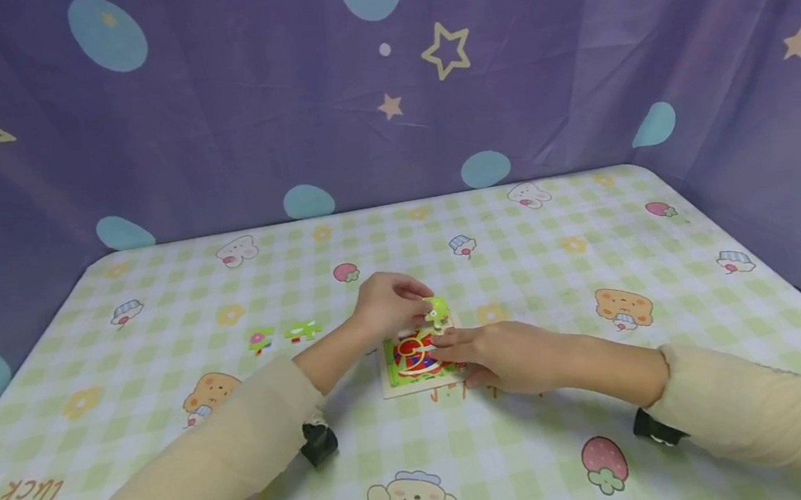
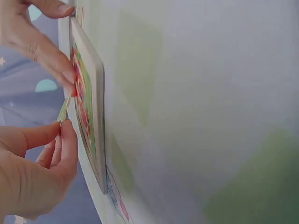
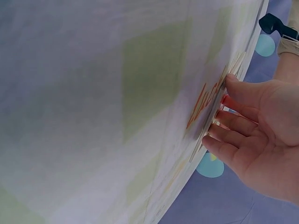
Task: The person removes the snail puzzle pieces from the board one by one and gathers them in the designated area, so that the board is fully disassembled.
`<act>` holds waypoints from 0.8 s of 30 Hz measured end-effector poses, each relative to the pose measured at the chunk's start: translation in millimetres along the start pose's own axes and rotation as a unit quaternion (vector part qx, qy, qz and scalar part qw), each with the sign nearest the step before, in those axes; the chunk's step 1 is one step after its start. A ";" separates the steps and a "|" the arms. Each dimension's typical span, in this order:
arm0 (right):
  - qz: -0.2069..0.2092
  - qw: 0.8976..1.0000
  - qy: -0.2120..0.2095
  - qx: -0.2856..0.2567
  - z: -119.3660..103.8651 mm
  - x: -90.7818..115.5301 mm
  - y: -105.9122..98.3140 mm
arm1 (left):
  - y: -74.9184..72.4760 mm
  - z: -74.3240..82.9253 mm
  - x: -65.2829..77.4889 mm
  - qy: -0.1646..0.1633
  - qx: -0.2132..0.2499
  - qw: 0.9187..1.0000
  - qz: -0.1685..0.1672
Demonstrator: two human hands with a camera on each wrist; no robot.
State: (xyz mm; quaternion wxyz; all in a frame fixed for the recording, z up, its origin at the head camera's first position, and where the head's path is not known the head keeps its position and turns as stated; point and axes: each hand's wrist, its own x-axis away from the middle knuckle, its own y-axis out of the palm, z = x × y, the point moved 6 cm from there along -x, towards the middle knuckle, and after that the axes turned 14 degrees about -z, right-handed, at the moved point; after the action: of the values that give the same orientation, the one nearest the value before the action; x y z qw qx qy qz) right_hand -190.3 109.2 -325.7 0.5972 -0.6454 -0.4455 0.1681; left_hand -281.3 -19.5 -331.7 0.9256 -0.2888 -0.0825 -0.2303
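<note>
Between the thumb and fingers of my left hand (image 1: 386, 303) is a small light-green puzzle piece (image 1: 437, 310), held just above the far right part of a square wooden puzzle board (image 1: 389, 386). The left wrist view shows this piece (image 2: 63, 110) edge-on, pinched at the fingertips. Red, blue and green pieces or printing fill the board's face. My right hand (image 1: 511, 353) rests on the right side of the board, fingers extended over its face. In the right wrist view, the thumb of the right hand (image 3: 261, 140) touches the board's edge (image 3: 240, 63).
Two loose green puzzle pieces lie left of the board: one with a pink spot (image 1: 260, 340), another with white marks (image 1: 303, 330). A checked cartoon cloth (image 1: 523, 268) covers the table. Behind it hangs a purple curtain (image 1: 242, 119) with stars.
</note>
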 end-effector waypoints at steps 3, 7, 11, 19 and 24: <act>0.001 1.000 0.003 -0.003 0.4 -0.3 -0.2 | -5.3 -2.0 0.3 -0.005 0.006 1.000 0.006; 0.000 1.000 0.007 -0.010 1.0 -0.4 -0.2 | -12.2 -5.5 2.4 -0.006 -0.004 1.000 0.009; -0.003 1.000 0.007 -0.015 1.1 -0.1 0.1 | -19.0 -10.0 5.6 -0.009 0.017 1.000 0.007; -0.011 1.000 0.009 -0.020 0.6 -0.2 -0.9 | -36.2 -22.9 9.5 -0.018 0.062 0.998 0.005; -0.011 1.000 0.011 -0.018 0.9 -0.2 -1.0 | -48.8 -32.5 12.2 -0.022 0.062 0.998 0.010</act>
State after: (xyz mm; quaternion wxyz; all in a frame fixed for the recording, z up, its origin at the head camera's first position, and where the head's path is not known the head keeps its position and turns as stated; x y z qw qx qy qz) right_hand -191.5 109.6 -325.1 0.5918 -0.6533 -0.4489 0.1468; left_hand -293.0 -78.2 -330.7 0.9420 -0.2365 -0.1137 -0.2093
